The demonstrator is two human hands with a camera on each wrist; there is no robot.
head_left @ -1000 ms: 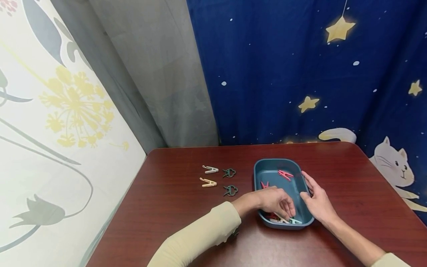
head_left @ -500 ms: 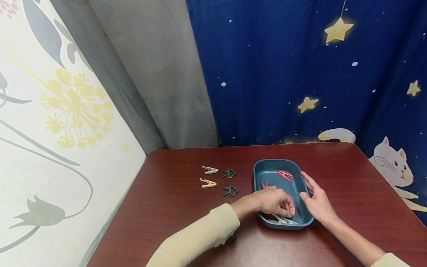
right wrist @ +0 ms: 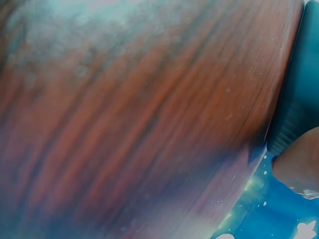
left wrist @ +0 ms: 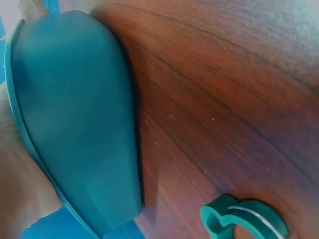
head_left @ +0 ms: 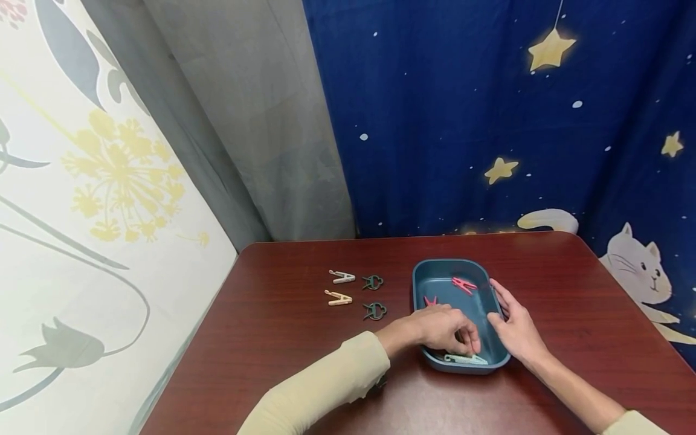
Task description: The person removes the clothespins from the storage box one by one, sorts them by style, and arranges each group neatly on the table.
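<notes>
A blue-grey plastic bin [head_left: 454, 264] stands on the table with clothespins inside. My left hand [head_left: 446, 329] reaches over its left rim, fingers curled down near the front end. Just below the fingertips lies a pale green clothespin [head_left: 465, 359]; I cannot tell whether the fingers pinch anything. My right hand [head_left: 516, 329] holds the bin's right rim, thumb on the inner side and fingers outside. Toward the back of the bin lies a pink clothespin [head_left: 464, 285], and a red clothespin [head_left: 430, 301] shows partly behind the left hand.
Left of the bin, a white clothespin [head_left: 342, 277] and a cream clothespin [head_left: 339, 298] lie beside two dark green clips [head_left: 373, 282]. Another green clip [left wrist: 244, 219] shows in the left wrist view. Curtains hang behind the brown table [head_left: 283, 338].
My left fingers have shifted among the clothespins at the front of the bin. The pale green clothespin now lies more fully in view below them. My right hand stays on the rim.
</notes>
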